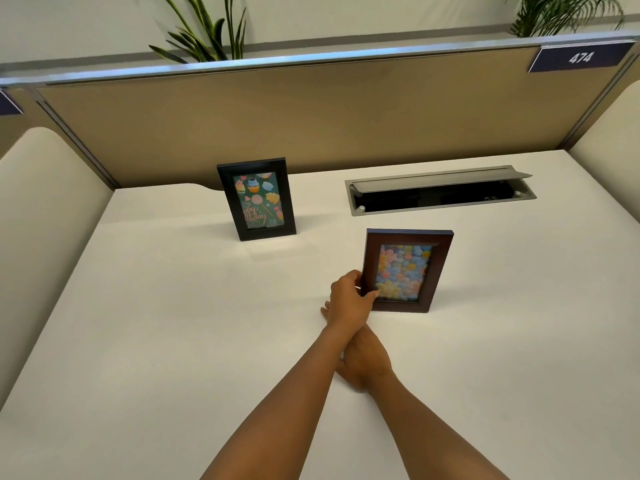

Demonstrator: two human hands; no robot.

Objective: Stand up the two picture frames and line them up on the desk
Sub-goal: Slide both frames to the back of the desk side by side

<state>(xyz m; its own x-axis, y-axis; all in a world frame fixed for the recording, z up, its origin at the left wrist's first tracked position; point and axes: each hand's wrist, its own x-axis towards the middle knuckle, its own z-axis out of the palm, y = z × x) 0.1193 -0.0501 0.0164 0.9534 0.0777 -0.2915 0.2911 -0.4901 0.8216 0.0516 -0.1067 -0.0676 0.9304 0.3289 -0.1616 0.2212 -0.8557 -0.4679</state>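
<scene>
Two picture frames stand upright on the white desk. The black frame, with a cupcake and lollipop card, is at the back left. The brown frame, with a pastel flower picture, stands nearer and to the right. My left hand grips the brown frame's lower left edge, thumb on the front. My right hand lies flat on the desk beneath my left forearm, holding nothing, partly hidden by that arm.
A grey cable tray with its lid raised is set into the desk at the back right. A tan partition closes off the back; cream side panels flank the desk. Plants rise behind the partition.
</scene>
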